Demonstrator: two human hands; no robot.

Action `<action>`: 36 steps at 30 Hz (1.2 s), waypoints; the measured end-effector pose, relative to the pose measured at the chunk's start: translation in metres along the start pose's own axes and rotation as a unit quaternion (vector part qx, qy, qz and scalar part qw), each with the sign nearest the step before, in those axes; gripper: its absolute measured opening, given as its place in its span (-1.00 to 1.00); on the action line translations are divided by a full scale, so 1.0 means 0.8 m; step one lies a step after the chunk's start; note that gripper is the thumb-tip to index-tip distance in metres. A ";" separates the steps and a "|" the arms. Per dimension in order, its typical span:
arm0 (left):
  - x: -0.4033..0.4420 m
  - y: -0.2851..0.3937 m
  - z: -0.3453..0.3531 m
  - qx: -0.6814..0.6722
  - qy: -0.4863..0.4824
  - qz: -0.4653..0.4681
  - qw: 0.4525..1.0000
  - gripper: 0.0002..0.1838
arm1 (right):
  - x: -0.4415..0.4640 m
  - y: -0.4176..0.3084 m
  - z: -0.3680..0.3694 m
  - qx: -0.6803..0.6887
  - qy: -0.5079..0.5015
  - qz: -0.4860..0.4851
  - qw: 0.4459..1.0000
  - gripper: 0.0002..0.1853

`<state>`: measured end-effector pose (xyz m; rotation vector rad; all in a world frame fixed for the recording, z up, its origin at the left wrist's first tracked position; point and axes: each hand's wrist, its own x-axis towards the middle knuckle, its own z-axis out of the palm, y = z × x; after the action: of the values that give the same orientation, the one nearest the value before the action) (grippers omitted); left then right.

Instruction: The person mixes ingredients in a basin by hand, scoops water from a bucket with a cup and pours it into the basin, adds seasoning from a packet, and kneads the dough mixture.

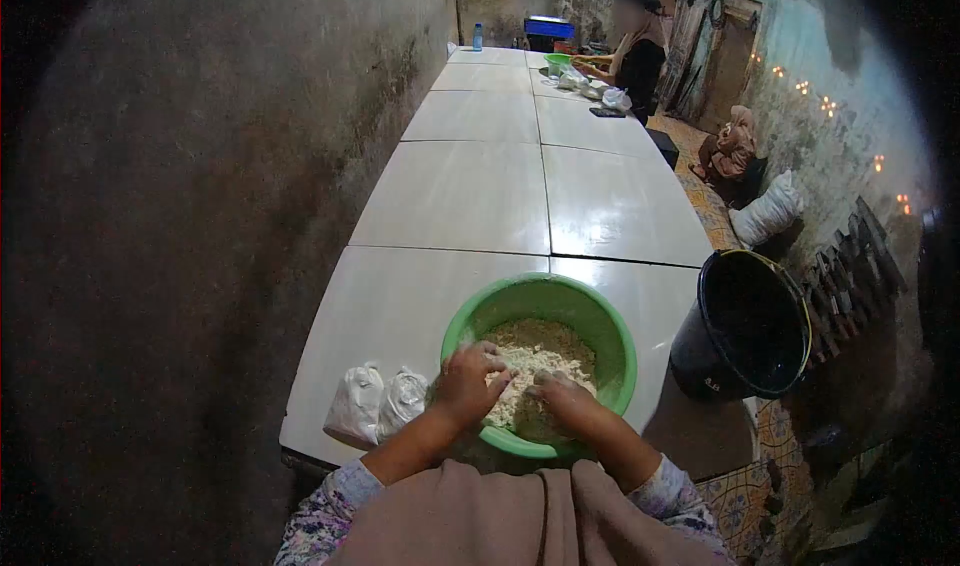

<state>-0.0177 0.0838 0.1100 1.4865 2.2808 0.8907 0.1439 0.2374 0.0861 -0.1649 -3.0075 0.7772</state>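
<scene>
A green basin (pixel 625 351) on the table holds a pale, crumbly flour mixture (pixel 530 351). Inside its left part, my left hand (pixel 468 381) has its fingers curled toward the thumb over the crumbs. My right hand (pixel 565 404) is curled into the mixture at the centre right, its fingertips partly hidden. Both hands are dusted with flour and apart from each other. Left of the basin stand two clear plastic bags of white powder (pixel 356 403), close to my left forearm.
A black bucket (pixel 690 356) stands at the table's right edge. The long tiled table (pixel 450 196) runs along a wall on the left. At its far end a person (pixel 640 66) works by another green basin (pixel 557 61). A white sack (pixel 770 211) lies on the floor.
</scene>
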 end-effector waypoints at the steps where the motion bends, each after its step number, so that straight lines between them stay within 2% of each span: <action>1: -0.001 0.005 -0.005 0.050 0.075 0.011 0.996 -0.73 | 0.005 -0.004 -0.007 0.024 -0.030 0.027 0.999 -0.74; 2: -0.002 0.007 -0.008 0.099 0.150 0.022 0.983 -0.70 | 0.008 0.008 -0.003 0.022 -0.030 0.028 0.999 -0.74; 4: 0.005 -0.006 -0.012 0.105 0.145 0.006 0.984 -0.66 | 0.024 0.008 -0.019 -0.037 -0.112 0.092 0.989 -0.78; 5: 0.009 -0.013 -0.014 0.086 0.149 -0.022 0.985 -0.66 | 0.011 0.008 -0.034 -0.015 -0.036 0.083 0.996 -0.83; 6: 0.011 -0.018 -0.016 0.066 0.153 -0.052 0.985 -0.66 | 0.012 -0.008 -0.054 -0.018 -0.039 0.082 0.996 -0.83; 8: 0.015 -0.037 -0.007 0.067 0.153 -0.059 0.984 -0.59 | 0.017 -0.025 -0.077 -0.041 0.105 0.078 0.991 -0.84; 9: 0.016 -0.039 -0.008 0.033 0.113 -0.084 0.990 -0.60 | 0.019 -0.024 -0.085 0.010 0.094 0.119 0.988 -0.83; 10: 0.018 -0.041 -0.009 -0.001 0.073 -0.108 0.991 -0.61 | 0.022 -0.028 -0.092 0.010 0.092 0.118 0.989 -0.83; 12: 0.018 -0.048 -0.008 0.031 0.102 -0.074 0.992 -0.64 | 0.026 -0.036 -0.107 -0.013 0.085 0.120 0.989 -0.82; 14: 0.014 -0.031 -0.023 0.024 0.019 -0.159 0.987 -0.67 | 0.025 -0.039 -0.114 -0.052 0.049 0.122 0.990 -0.76; 16: 0.009 -0.033 -0.021 0.053 0.021 -0.147 0.988 -0.72 | 0.017 -0.035 -0.115 -0.065 0.000 0.069 0.995 -0.70; 17: 0.007 -0.034 -0.022 0.055 0.005 -0.143 0.988 -0.73 | 0.017 -0.039 -0.116 -0.066 -0.004 0.076 0.995 -0.68; 18: 0.005 -0.032 -0.024 0.058 -0.012 -0.140 0.988 -0.74 | 0.016 -0.039 -0.112 -0.066 -0.002 0.079 0.995 -0.68; 20: -0.001 -0.024 -0.026 0.044 0.010 -0.139 0.989 -0.73 | 0.014 -0.034 -0.095 0.052 0.092 0.084 0.991 -0.61; 22: -0.001 -0.017 -0.030 0.052 0.014 -0.150 0.987 -0.73 | 0.009 -0.044 -0.088 -0.016 0.036 0.062 0.997 -0.52; 24: 0.002 -0.031 -0.019 0.082 0.025 -0.136 0.987 -0.73 | 0.002 -0.006 -0.052 -0.097 0.004 -0.028 0.995 -0.54; 25: 0.004 -0.026 -0.018 0.106 0.004 -0.178 0.978 -0.70 | -0.002 -0.015 -0.066 -0.080 -0.032 -0.005 0.996 -0.54; 26: 0.002 -0.032 -0.015 0.097 0.003 -0.151 0.984 -0.67 | -0.007 -0.028 -0.083 -0.059 -0.067 0.016 0.996 -0.55; 27: 0.004 -0.021 -0.020 0.122 -0.023 -0.194 0.973 -0.64 | -0.016 -0.036 -0.095 -0.069 0.001 0.022 0.997 -0.57; 28: 0.002 -0.021 -0.020 0.128 -0.004 -0.184 0.975 -0.61 | -0.030 -0.039 -0.114 -0.074 0.010 0.035 0.997 -0.57; 30: 0.004 -0.006 -0.027 0.113 -0.016 -0.198 0.973 -0.63 | -0.056 -0.039 -0.173 -0.031 0.112 0.072 0.991 -0.60; 32: 0.002 -0.009 -0.023 0.124 -0.014 -0.187 0.974 -0.62 | -0.083 -0.050 -0.242 0.029 0.146 0.212 0.966 -0.63; 34: 0.004 -0.007 -0.024 0.132 -0.009 -0.182 0.974 -0.61 | -0.116 -0.035 -0.302 0.031 0.213 0.252 0.944 -0.70; 36: 0.001 -0.003 -0.027 0.110 -0.002 -0.182 0.977 -0.60 | -0.145 0.015 -0.339 -0.031 0.289 0.265 0.919 -0.76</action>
<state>-0.0312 0.0762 0.1248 1.0851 2.6001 0.5445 0.2758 0.3659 0.3170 -1.0400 -2.4206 0.5188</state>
